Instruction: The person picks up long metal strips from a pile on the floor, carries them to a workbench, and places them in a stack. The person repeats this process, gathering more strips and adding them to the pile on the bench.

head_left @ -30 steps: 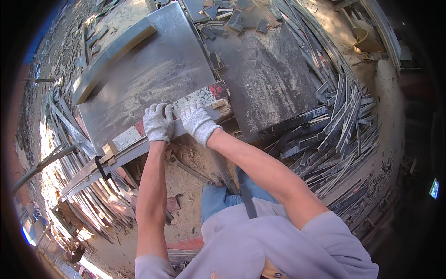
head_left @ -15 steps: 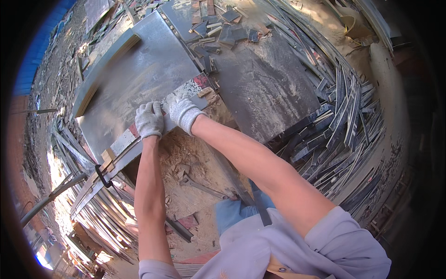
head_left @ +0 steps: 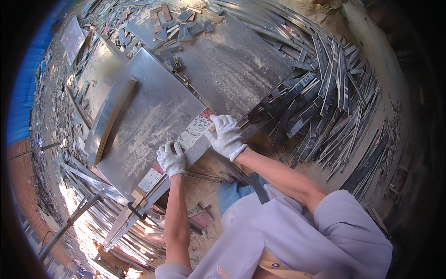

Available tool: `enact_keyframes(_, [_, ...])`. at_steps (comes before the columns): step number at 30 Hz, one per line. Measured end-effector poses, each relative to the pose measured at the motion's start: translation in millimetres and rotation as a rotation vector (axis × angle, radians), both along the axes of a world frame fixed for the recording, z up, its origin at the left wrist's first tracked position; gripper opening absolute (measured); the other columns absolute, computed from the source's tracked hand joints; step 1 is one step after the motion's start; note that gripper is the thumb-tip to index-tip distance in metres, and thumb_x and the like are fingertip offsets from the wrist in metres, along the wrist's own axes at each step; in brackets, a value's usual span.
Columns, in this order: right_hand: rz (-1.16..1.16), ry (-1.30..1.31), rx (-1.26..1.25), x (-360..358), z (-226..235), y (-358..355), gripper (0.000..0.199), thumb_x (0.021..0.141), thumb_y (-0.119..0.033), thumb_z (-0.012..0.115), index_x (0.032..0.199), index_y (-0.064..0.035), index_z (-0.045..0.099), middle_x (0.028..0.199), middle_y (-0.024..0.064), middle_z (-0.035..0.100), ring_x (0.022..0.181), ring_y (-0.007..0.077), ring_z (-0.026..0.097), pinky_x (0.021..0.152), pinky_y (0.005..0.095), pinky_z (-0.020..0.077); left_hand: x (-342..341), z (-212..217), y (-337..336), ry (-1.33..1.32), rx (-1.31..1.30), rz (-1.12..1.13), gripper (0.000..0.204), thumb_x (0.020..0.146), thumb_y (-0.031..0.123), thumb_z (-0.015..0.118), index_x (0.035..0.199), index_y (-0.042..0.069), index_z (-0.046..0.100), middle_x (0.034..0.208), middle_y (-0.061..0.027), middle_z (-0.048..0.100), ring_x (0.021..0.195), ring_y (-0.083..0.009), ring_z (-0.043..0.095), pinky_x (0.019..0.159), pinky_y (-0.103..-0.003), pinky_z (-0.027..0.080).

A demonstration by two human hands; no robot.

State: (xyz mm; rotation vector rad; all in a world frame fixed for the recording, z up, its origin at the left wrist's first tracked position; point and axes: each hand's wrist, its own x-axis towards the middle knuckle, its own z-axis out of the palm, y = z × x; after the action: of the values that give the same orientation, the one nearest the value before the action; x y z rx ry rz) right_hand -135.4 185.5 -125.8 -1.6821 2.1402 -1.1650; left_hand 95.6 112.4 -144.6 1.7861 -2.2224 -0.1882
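A long bar (head_left: 191, 136) with worn white and red paint runs along the near edge of a grey metal table (head_left: 153, 100). My left hand (head_left: 171, 159), in a pale knitted glove, curls its fingers over the middle of this bar. Farther right, my right hand (head_left: 226, 138), gloved alike, grips around the bar's red end; its palm side is hidden. A small wooden block (head_left: 211, 127) shows beside the right fingers. Near the bar's left end are another wooden block (head_left: 138, 193) and a black clamp (head_left: 136, 212).
A stack of long wooden strips (head_left: 114, 118) lies on the table's left side. Beyond a slot is a second dusty panel (head_left: 232, 60) with offcuts (head_left: 183, 32) on it. Dark strips (head_left: 334, 79) are heaped at right, pale ones (head_left: 139, 242) at lower left. A metal rod (head_left: 204, 177) lies below.
My hands have moved apart along the bar, the right one now at its red end. The view has shifted, so the table appears lower and more to the right at its near edge.
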Motion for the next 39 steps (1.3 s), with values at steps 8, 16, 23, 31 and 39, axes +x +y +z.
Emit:
enact_keyframes(8, [-0.204, -0.643, 0.811, -48, -13, 114, 0.052, 0.078, -0.044, 0.087, 0.108, -0.0038, 0.075, 0.106, 0.0188, 0.075, 0.101, 0.031, 0.072, 0.092, 0.0424, 0.054, 6, -2, 167, 0.084, 0.116, -0.173, 0.075, 0.079, 0.048, 0.083, 0.139, 0.011, 0.058, 0.122, -0.0166, 0.061, 0.117, -0.0381, 0.056, 0.104, -0.05, 0.043])
enact_keyframes(16, [0.166, -0.918, 0.129, -26, 109, 231, 0.043, 0.071, -0.026, 0.096, 0.091, -0.0053, 0.063, 0.083, 0.0088, 0.069, 0.077, 0.0159, 0.066, 0.072, 0.0343, 0.0546, 23, 57, 263, 0.349, 0.103, -0.22, 0.079, 0.062, 0.014, 0.09, 0.134, 0.006, 0.057, 0.116, -0.0162, 0.067, 0.107, -0.038, 0.066, 0.094, -0.045, 0.052])
enact_keyframes(23, [0.16, -0.984, 0.291, -41, 104, 249, 0.048, 0.082, -0.021, 0.091, 0.117, -0.0014, 0.065, 0.11, 0.009, 0.071, 0.099, 0.0159, 0.069, 0.091, 0.0331, 0.0563, 50, 76, 264, 0.116, -0.041, -0.202, 0.051, 0.07, 0.006, 0.076, 0.12, 0.008, 0.063, 0.097, -0.0154, 0.067, 0.092, -0.0383, 0.068, 0.081, -0.046, 0.055])
enact_keyframes(31, [-0.181, -0.867, 0.348, -89, 10, 313, 0.04, 0.084, -0.017, 0.089, 0.113, -0.0006, 0.066, 0.104, 0.0071, 0.071, 0.093, 0.0139, 0.067, 0.089, 0.031, 0.0566, 137, 97, 114, -0.121, -0.081, -0.061, 0.056, 0.065, 0.029, 0.092, 0.11, 0.01, 0.064, 0.1, -0.0157, 0.068, 0.095, -0.037, 0.067, 0.085, -0.047, 0.054])
enact_keyframes(39, [-0.62, -0.559, 0.573, -76, -33, 449, 0.042, 0.082, -0.024, 0.089, 0.111, -0.004, 0.066, 0.101, 0.0089, 0.073, 0.091, 0.0176, 0.069, 0.084, 0.0355, 0.0571, 146, 67, -9, -0.104, 0.292, -0.132, 0.066, 0.06, 0.034, 0.096, 0.111, 0.008, 0.065, 0.103, -0.0136, 0.071, 0.099, -0.0348, 0.068, 0.089, -0.044, 0.054])
